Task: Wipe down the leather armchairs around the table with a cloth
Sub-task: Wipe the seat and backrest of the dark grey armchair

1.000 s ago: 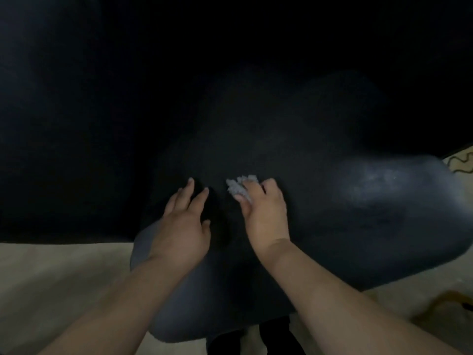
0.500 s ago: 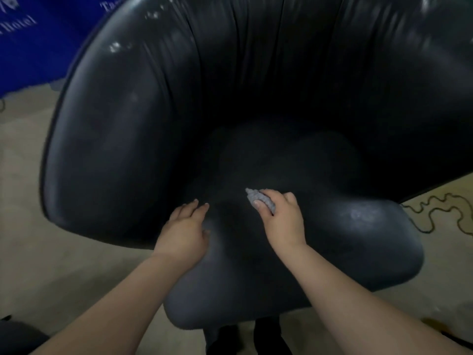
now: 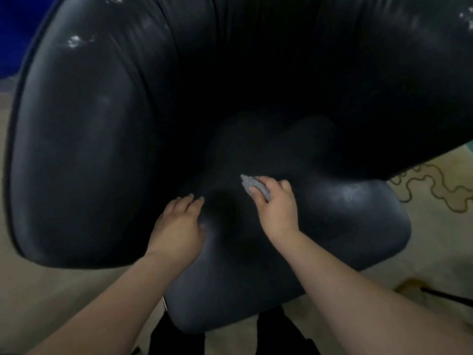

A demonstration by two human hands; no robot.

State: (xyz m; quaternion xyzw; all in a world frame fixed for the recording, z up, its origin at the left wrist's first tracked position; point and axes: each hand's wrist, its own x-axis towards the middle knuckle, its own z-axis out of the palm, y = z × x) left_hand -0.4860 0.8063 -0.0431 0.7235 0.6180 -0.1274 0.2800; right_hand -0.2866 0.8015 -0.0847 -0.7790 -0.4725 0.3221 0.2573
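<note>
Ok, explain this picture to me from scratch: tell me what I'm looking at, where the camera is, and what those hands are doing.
There is no machine here, just a person. The one picture comes from a wide-angle camera worn on the person's head, looking forward and down, so both bare forearms reach in from the bottom edge. The big dark shape filling the view is a black leather armchair, seen from in front of its seat cushion. The right hand grips a small bunched grey cloth against the seat, near the middle. The left hand holds nothing; it presses on the seat beside it, fingers fairly straight, and the leather dents next to it. Around the chair lies a pale carpet with a wavy line pattern at the right.
</note>
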